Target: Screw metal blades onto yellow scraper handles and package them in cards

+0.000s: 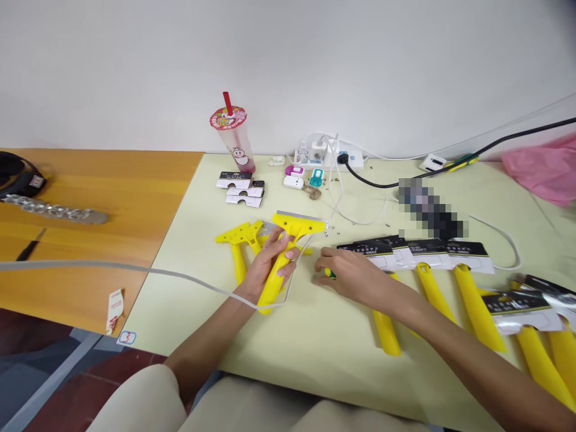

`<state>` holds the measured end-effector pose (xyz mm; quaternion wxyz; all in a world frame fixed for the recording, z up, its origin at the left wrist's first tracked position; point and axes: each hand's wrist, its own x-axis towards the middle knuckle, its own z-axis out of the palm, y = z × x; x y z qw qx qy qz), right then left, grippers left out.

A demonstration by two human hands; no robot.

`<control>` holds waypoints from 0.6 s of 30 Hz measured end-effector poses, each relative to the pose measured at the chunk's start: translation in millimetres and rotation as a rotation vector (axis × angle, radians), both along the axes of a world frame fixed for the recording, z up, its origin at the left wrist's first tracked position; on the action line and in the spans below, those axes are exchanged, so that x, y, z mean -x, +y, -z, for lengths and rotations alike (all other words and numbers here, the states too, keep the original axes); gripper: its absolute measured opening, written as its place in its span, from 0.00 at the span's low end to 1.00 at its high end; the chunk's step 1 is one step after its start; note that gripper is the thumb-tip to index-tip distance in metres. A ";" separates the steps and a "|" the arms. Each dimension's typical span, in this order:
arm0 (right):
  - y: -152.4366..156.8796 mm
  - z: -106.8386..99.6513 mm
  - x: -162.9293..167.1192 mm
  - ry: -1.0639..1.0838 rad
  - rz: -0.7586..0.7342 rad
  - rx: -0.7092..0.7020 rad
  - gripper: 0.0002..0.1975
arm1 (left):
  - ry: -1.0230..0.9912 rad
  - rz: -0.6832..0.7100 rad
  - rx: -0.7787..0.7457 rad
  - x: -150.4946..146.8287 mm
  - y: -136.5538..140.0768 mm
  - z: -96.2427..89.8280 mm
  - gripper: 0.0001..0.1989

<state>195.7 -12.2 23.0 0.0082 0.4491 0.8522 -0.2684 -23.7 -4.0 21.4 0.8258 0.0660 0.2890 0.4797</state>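
Left hand (270, 259) holds yellow scraper (288, 246); packaged scrapers (432, 264) crowd right hand (348, 273)

Behind the power strip (330, 157) left stands a bubble-tea cup (234, 139); blank cards (240, 189) before it, a pink bag (544, 168) far right.

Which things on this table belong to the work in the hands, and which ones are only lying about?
In use:
- yellow scraper, gripped by the left hand
- small tool under the right hand
- bare scrapers
- carded scrapers
- blade cards

Lying about:
- bubble tea cup
- power strip
- pink bag
- chain
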 end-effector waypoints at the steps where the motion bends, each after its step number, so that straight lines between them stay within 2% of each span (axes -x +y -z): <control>1: 2.4 1.5 3.0 0.005 -0.010 0.013 0.04 | 0.001 -0.005 -0.006 0.4 0.0 -1.0 0.26; 6: 11.1 4.1 15.0 0.019 -0.003 0.083 0.03 | 0.007 -0.011 -0.058 0.8 0.4 -4.6 0.24; 15: 6.7 -2.7 21.6 -0.007 -0.020 0.058 0.06 | -0.032 -0.032 -0.111 1.6 -1.5 -3.8 0.24; 18: 0.4 -15.4 14.5 0.142 0.033 0.021 0.04 | -0.012 -0.022 -0.135 3.7 0.0 -1.2 0.25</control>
